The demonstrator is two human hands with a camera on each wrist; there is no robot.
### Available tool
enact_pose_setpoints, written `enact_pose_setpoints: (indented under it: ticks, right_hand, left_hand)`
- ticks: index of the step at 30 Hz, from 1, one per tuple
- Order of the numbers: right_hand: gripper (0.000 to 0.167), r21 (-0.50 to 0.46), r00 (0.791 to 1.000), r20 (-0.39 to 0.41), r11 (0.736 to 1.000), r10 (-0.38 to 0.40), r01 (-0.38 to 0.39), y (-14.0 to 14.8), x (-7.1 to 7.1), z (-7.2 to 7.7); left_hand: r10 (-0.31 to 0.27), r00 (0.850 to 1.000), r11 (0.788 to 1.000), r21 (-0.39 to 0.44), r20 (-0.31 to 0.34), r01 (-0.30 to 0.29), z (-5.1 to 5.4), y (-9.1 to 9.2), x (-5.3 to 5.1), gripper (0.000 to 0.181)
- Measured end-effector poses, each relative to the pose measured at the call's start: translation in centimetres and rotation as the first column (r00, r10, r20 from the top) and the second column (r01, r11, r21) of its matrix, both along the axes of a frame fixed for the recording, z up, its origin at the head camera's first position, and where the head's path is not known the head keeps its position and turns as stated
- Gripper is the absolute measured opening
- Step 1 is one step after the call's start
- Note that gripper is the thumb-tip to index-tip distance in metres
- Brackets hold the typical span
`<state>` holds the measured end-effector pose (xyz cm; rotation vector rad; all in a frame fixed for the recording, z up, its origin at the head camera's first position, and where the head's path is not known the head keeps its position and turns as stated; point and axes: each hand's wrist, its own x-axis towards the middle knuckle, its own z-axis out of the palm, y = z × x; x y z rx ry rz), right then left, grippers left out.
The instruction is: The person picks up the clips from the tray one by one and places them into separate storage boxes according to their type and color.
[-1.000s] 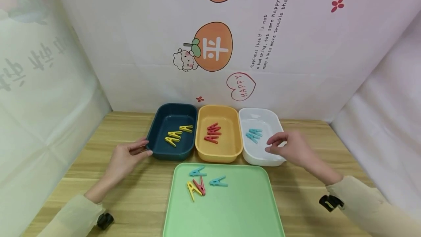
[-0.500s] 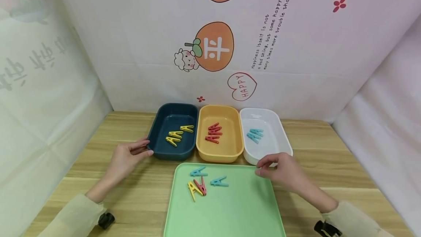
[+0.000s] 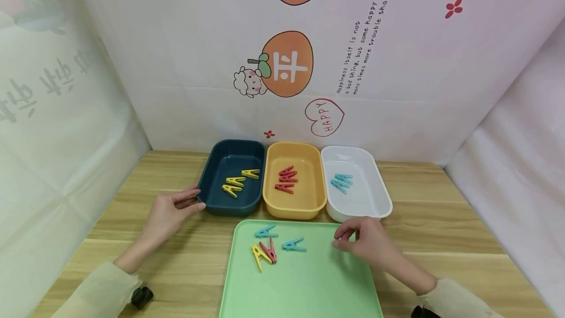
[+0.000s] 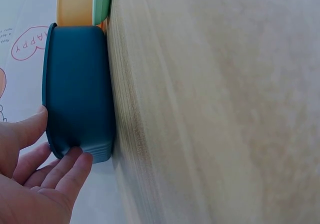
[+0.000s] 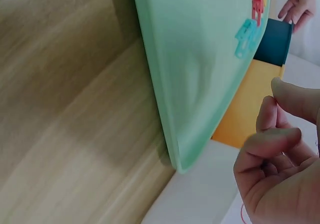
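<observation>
My left hand (image 3: 169,215) touches the left side of the dark blue bin (image 3: 212,161); in the left wrist view its fairly straight fingers (image 4: 70,176) lie against the outer wall, the thumb by the rim. Over the right part of the green tray (image 3: 304,288) hovers my right hand (image 3: 366,242), loosely curled and holding nothing. On the tray's far left part lie a blue clothespin (image 3: 266,231), another blue clothespin (image 3: 294,245), a red clothespin (image 3: 269,251) and a yellow clothespin (image 3: 260,257). The bin by my left hand contains three yellow clothespins (image 3: 231,190).
Three red clothespins (image 3: 284,188) lie in the yellow bin (image 3: 295,212), and two blue clothespins (image 3: 341,183) in the white bin (image 3: 375,195). The bins stand side by side on the wooden table (image 3: 423,210), before a printed cloth backdrop (image 3: 397,112).
My right hand has come back from over the white bin, moving left and nearer to me, to the green tray. The left hand stays at the dark blue bin.
</observation>
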<state>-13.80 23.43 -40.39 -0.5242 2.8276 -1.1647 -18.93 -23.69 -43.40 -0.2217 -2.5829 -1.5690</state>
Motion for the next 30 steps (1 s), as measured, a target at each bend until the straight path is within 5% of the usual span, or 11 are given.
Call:
enact_pose_setpoints:
  ticks: [12,30]
  right_hand:
    - [0.020,-0.021,0.997,0.060,0.998,0.053,-0.051,-2.1,-0.1,-1.2]
    - [0.053,0.148,0.997,0.059,0.987,0.057,-0.066,-5.9,-0.6,-1.3]
  left_hand:
    - [0.001,1.000,1.000,0.005,0.007,-0.001,-0.2,0.0,0.1,0.046]
    - [0.003,1.000,1.000,-0.001,0.009,-0.003,0.0,0.0,-0.1,0.047]
